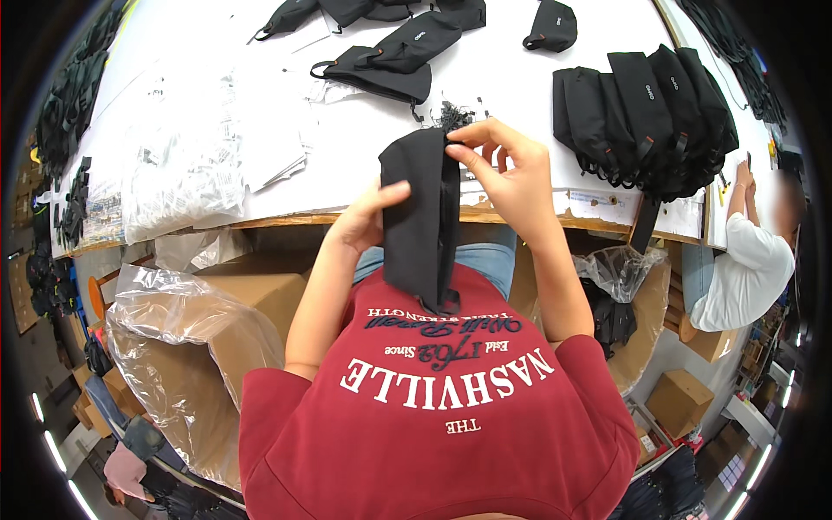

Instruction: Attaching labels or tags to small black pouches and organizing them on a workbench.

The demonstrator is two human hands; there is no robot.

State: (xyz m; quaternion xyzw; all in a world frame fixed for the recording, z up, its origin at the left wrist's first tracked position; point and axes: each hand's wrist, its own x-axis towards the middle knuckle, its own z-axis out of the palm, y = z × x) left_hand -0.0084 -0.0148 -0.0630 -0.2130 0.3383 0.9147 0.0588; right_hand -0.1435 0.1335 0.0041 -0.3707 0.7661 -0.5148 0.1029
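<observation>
A long black fabric pouch (411, 217) hangs in front of my chest at the table's edge, its zipper side turned to the right. My left hand (368, 215) grips it from the left, thumb lying across the front and fingers behind. At the pouch's upper end, my right hand (511, 169) pinches with thumb and index finger at the corner by the zipper. Whether a zipper pull is between those fingertips is too small to tell. Just beyond them lies a small heap of black pulls or cords (454, 115). More black pouches (407, 52) lie farther back on the table.
A row of stacked black pouches (641, 113) stands at the right on the white table (286, 95). Clear plastic bags with labels (186, 160) are piled at the left. Plastic-lined cardboard boxes (173, 347) flank me below the edge. A co-worker (744, 260) sits at the far right.
</observation>
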